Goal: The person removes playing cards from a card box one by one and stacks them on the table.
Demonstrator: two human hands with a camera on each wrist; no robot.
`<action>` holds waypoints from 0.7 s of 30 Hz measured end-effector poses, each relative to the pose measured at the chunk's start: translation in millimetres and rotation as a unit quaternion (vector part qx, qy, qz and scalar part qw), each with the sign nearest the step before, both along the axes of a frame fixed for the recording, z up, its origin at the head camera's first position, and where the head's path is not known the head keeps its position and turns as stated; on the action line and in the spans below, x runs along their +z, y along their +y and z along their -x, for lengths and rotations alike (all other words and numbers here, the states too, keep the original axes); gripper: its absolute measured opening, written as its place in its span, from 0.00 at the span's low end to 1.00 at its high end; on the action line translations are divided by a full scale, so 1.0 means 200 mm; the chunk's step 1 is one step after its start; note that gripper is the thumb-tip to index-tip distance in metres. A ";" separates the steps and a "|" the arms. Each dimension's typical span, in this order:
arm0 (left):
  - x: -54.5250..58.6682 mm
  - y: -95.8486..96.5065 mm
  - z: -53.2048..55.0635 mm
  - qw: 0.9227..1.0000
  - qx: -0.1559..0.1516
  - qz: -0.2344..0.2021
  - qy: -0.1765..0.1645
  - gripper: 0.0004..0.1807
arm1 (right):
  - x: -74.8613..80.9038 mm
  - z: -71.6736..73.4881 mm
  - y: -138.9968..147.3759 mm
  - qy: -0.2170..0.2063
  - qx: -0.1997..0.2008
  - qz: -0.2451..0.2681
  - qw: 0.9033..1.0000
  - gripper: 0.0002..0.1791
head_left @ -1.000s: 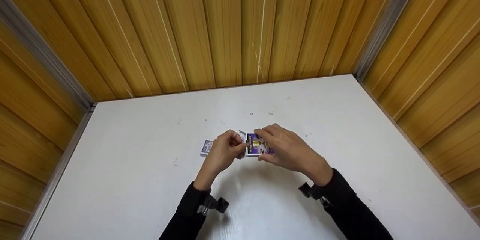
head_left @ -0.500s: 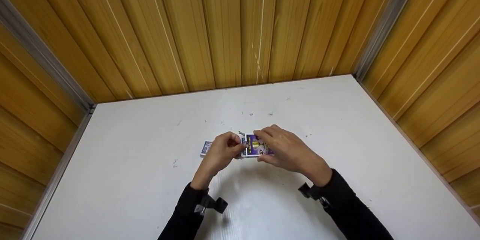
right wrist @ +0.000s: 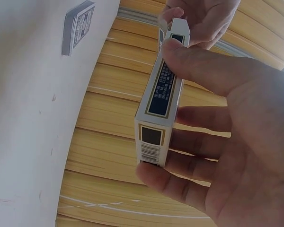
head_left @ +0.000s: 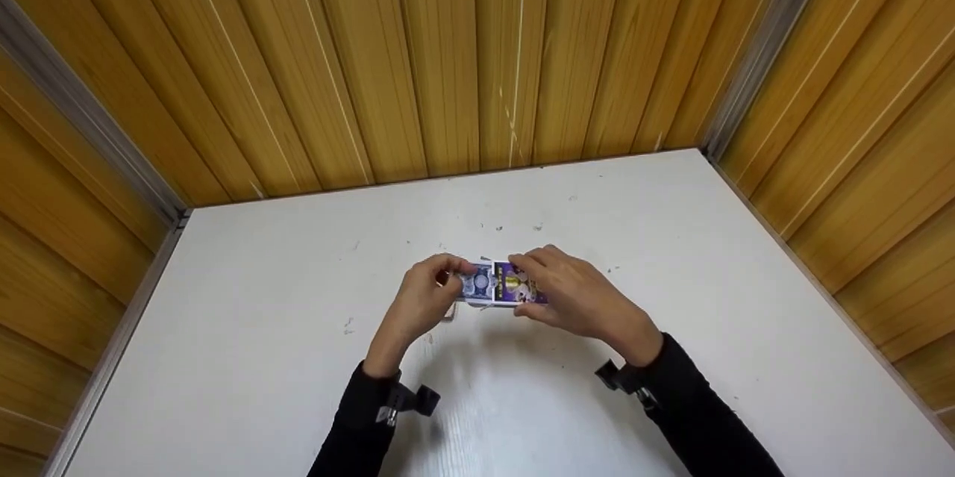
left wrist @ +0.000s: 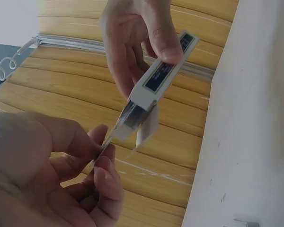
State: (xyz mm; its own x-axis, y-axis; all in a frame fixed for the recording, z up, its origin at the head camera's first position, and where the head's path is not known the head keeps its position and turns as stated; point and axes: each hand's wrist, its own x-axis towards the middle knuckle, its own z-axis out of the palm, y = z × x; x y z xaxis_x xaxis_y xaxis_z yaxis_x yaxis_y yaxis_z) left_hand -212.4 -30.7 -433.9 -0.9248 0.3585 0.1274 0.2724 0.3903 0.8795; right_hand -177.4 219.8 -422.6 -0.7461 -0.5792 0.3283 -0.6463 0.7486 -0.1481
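The left hand [head_left: 424, 296] had shifted away from the right hand [head_left: 573, 290], fingertips pinching a blue card [head_left: 480, 283] beside the purple box [head_left: 513, 285] gripped between the right's thumb and fingers.

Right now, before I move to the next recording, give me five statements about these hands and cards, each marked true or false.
1. The right hand holds the box. True.
2. A stack of cards lies on the table. True.
3. The left hand rests flat on the table. False: it pinches at least one card at the box's end.
4. The box's flap is closed. False: it stands open.
5. Both sleeves are white. False: they are black.
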 end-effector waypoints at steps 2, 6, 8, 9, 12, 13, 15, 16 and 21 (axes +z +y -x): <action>0.00 -0.01 0.00 0.999 0.005 0.017 0.030 0.10 | 0.00 0.00 0.00 -0.005 -0.005 -0.001 1.000 0.39; 0.00 -0.03 0.00 0.997 -0.005 0.042 0.068 0.10 | 0.00 0.01 0.00 -0.021 -0.013 -0.004 1.000 0.39; 0.00 -0.04 0.00 0.995 -0.019 0.060 0.082 0.13 | 0.00 0.01 0.00 -0.028 -0.016 -0.006 0.999 0.39; 0.00 -0.05 0.00 0.993 -0.028 0.072 0.091 0.13 | 0.00 0.01 0.00 -0.031 -0.016 -0.006 0.999 0.39; 0.01 -0.06 0.00 0.987 -0.058 0.105 0.111 0.14 | 0.00 0.01 0.00 -0.035 -0.017 -0.008 0.999 0.39; 0.01 -0.06 0.00 0.984 -0.067 0.116 0.121 0.15 | 0.00 0.01 0.00 -0.035 -0.017 -0.008 0.999 0.39; 0.00 -0.07 -0.01 0.977 -0.082 0.139 0.143 0.17 | 0.00 0.01 0.00 -0.035 -0.016 -0.008 0.999 0.39; 0.00 -0.07 -0.01 0.973 -0.085 0.149 0.154 0.18 | 0.00 0.01 0.00 -0.035 -0.016 -0.008 0.999 0.39; -0.02 -0.05 -0.02 0.951 -0.075 0.193 0.228 0.19 | -0.01 0.02 0.00 -0.023 -0.008 -0.004 1.000 0.39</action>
